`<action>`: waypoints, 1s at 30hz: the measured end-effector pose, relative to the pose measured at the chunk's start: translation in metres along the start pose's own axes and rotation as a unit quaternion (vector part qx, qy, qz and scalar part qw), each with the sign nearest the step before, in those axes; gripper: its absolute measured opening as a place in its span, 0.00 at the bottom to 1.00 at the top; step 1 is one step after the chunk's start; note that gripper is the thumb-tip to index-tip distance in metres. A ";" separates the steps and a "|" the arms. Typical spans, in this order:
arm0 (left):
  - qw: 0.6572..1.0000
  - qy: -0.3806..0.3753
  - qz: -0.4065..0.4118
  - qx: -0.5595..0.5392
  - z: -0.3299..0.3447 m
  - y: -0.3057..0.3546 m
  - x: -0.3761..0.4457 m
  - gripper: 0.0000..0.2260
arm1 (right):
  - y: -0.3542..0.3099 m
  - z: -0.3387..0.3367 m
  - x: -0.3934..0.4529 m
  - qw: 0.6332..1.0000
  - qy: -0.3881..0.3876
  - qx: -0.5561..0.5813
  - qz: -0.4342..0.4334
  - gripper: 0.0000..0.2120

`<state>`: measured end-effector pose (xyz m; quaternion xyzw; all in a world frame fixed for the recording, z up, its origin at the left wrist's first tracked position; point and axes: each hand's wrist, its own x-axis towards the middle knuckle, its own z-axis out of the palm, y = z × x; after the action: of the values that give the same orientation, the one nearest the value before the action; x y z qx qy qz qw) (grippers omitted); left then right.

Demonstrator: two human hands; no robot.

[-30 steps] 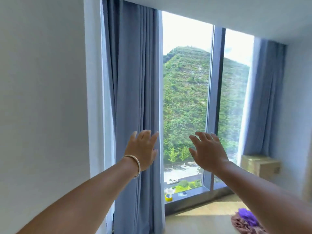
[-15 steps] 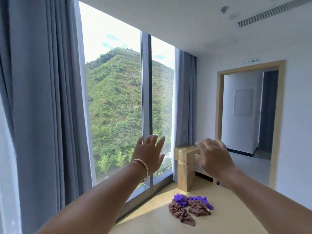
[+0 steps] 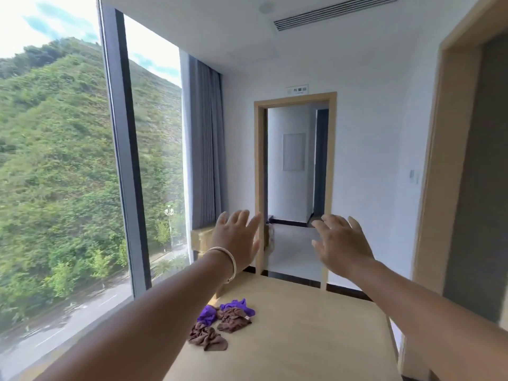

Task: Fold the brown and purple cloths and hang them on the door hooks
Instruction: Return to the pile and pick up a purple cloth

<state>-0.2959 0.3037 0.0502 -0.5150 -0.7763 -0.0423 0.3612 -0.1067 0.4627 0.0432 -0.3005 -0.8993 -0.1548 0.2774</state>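
Hands first: the left hand [image 3: 237,241] and the right hand [image 3: 340,244] are both raised out in front with fingers spread wide, holding nothing; the cloths lie well below them in a crumpled cluster on the wooden table [image 3: 316,339], toward its window side. Two brown cloths [image 3: 220,329] sit touching two purple cloths [image 3: 220,312], partly tangled; I'd say the thing to do is lower both hands, lift one cloth clear of the others, and spread it flat before any fold; grabbing the whole heap would likely drag its neighbours along. No door hooks show from here.
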 end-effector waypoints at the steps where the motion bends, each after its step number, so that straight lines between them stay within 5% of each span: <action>1: 1.000 0.006 0.007 -0.005 0.005 0.011 0.009 0.28 | 0.013 0.002 -0.001 1.000 -0.001 -0.007 0.006 0.21; 12: 0.995 0.036 0.075 -0.055 0.054 0.079 0.090 0.27 | 0.098 0.025 0.005 0.995 -0.037 -0.074 0.061 0.22; 30: 0.985 0.064 0.117 -0.112 0.180 0.048 0.247 0.26 | 0.141 0.103 0.133 0.980 -0.044 -0.130 0.141 0.22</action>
<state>-0.4009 0.5950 0.0525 -0.6359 -0.6761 -0.1187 0.3528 -0.1487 0.6783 0.0558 -0.4647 -0.8312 -0.2166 0.2152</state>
